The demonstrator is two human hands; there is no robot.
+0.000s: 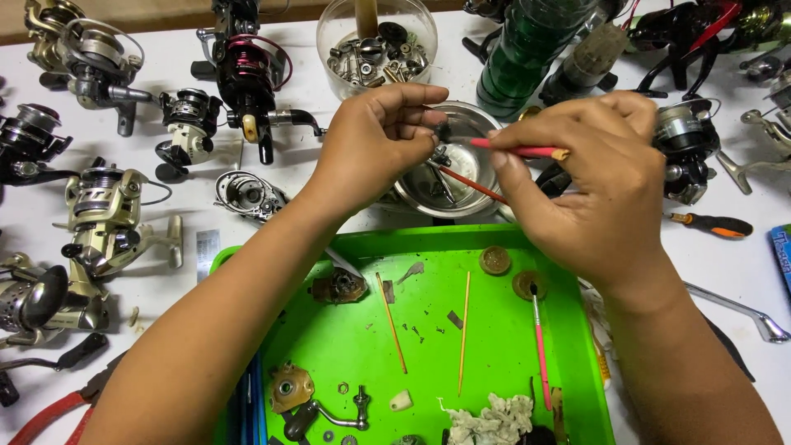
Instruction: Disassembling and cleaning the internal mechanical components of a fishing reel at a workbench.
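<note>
My left hand [381, 140] pinches a small dark part [442, 132] above a round metal bowl [474, 124]. My right hand [589, 185] grips a thin red-handled brush [527, 152] whose tip points at that part. A second red brush [472, 183] leans in the bowl. Below both hands lies a bright green tray [503, 346] holding two thin wooden sticks [465, 330], a pink brush [540, 354], two round brass gears [495, 260], a reel side plate [291, 387], a crank piece [338, 419] and a crumpled rag [494, 420].
Several fishing reels [107, 214] lie on the white table to the left and across the back. A clear tub of metal parts [376, 49], a green spool stack [527, 58], an orange screwdriver [713, 224], a reel handle [737, 306] and red pliers [49, 416] surround the tray.
</note>
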